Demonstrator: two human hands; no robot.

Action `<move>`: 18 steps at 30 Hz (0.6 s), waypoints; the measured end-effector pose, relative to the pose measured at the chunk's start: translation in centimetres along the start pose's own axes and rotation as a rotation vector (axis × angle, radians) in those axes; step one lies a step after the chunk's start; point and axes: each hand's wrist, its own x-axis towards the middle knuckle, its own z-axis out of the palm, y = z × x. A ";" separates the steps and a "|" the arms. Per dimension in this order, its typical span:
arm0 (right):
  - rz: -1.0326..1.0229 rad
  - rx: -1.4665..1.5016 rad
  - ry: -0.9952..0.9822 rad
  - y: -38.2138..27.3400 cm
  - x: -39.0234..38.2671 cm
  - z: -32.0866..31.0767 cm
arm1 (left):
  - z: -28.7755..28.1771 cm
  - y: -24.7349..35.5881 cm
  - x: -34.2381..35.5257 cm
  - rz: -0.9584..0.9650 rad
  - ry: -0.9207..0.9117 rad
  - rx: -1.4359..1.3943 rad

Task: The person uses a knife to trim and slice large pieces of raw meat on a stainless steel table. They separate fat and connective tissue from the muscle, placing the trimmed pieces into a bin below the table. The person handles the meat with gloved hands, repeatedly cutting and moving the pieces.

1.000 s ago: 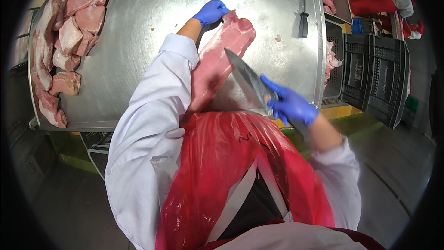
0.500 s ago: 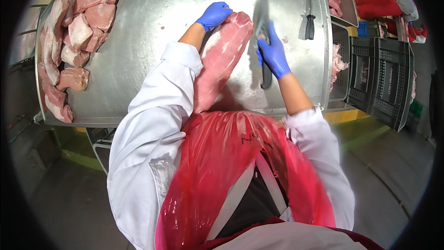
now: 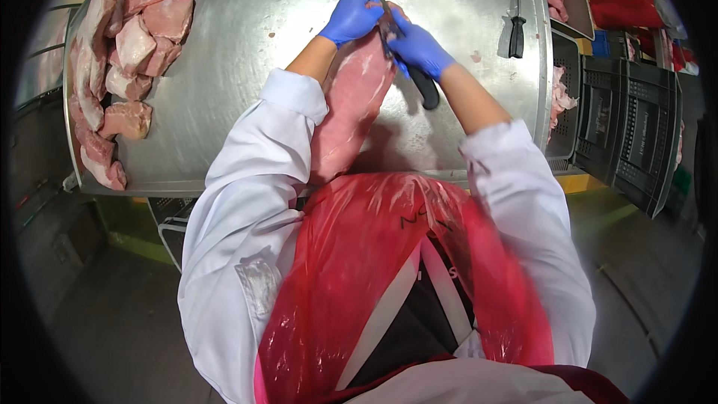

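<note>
In the head view, one long meat cut (image 3: 345,101) lies at twelve o'clock on one table (image 3: 247,97). The left hand (image 3: 351,16) clamps its far end, apparently steadying it; the right hand's (image 3: 421,51) fingers grip one knife (image 3: 429,95) across it. One black-handled tool (image 3: 516,39) lies toward one o'clock; ten o'clock's meat pieces (image 3: 134,45) overlap uncountably.

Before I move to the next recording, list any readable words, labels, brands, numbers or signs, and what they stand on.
Glossy red plastic apron: black handwritten marks, creased; left uncopied.
Black fabric garment: small pale characters, partly covered; no whole word readable.
Dark grey perforated plastic crates: pale lettering, too small to read.
</note>
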 end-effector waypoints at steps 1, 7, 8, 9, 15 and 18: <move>0.010 0.047 -0.006 -1.6 1.1 0.0 | -0.4 -0.2 0.0 0.038 0.029 0.065; 0.113 0.152 -0.311 -1.6 -4.9 -0.6 | -3.5 -1.3 -1.2 -0.189 0.082 -0.425; 0.062 0.122 -0.262 -1.8 -3.2 -0.2 | -3.3 -1.2 -1.4 -0.150 0.064 -0.426; 0.010 0.091 -0.219 -1.7 -0.4 0.5 | -3.2 -0.7 -1.6 -0.148 0.046 -0.446; -0.018 -0.034 -0.392 -2.4 -0.1 -1.2 | -6.8 0.6 -1.6 -0.210 0.054 -0.638; 0.033 -0.131 -0.461 -4.2 -0.4 -2.3 | -6.4 1.9 -2.3 -0.233 0.087 -0.674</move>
